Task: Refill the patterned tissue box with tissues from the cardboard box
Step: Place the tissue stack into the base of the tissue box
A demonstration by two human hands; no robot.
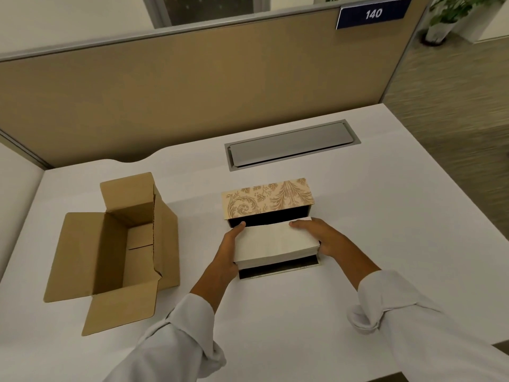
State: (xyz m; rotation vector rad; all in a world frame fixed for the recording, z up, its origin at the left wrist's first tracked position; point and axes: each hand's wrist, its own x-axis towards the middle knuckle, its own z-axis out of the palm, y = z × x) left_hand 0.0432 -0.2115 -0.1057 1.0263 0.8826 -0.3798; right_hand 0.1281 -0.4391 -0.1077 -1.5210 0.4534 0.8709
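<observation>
A white stack of tissues (275, 242) hovers over the open patterned tissue box (267, 198), whose beige floral lid stands raised at the back and whose dark inside shows in front and behind the stack. My left hand (230, 250) grips the stack's left end. My right hand (321, 237) grips its right end. The brown cardboard box (121, 244) stands open to the left, its visible inside bare.
The white desk (385, 216) carries a grey cable hatch (292, 144) behind the tissue box. A tan partition (192, 86) with a blue "140" sign (373, 13) closes off the back. The desk's right edge drops to carpet.
</observation>
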